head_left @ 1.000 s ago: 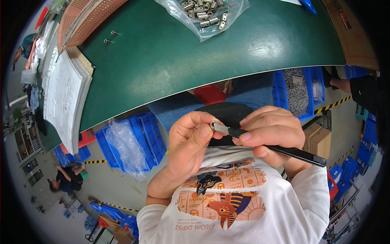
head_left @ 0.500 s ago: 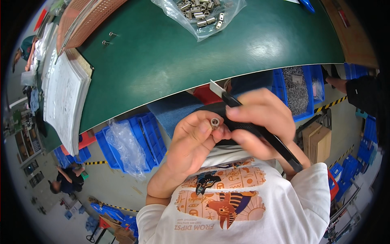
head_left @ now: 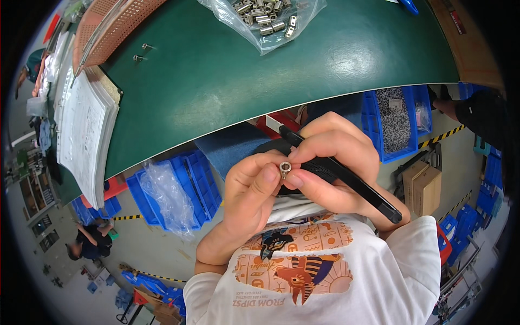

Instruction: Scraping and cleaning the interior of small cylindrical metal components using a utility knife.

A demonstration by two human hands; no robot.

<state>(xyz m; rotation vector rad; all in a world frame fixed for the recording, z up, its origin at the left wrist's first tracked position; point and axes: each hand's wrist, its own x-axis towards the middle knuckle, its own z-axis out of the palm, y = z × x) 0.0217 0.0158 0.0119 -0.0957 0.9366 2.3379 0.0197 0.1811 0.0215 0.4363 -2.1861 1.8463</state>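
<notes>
My left hand (head_left: pixel 246 189) pinches a small silver metal sleeve (head_left: pixel 285 167) between thumb and fingertips, its round bore facing up. My right hand (head_left: pixel 341 149) is closed around a black utility knife (head_left: pixel 352 184), which lies slanted across the palm with its blade out past the fingers, pointing at the table edge. The right thumb and index finger also meet the sleeve from the other side. Both hands are over my lap, just off the green table (head_left: pixel 227 76). On the table a clear plastic bag (head_left: pixel 264 40) holds several similar metal parts.
Two small screws (head_left: pixel 142 52) rest near a salmon perforated basket (head_left: pixel 100 27) and a stack of papers (head_left: pixel 86 130). Below the table edge are blue crates (head_left: pixel 203 184) on the left and a blue bin of small parts (head_left: pixel 374 127) on the right. Cardboard boxes (head_left: pixel 425 189) stand on the floor.
My right hand has moved left and its thumb and index finger have come onto the sleeve. The knife has shifted left with it. The sleeve has turned slightly.
</notes>
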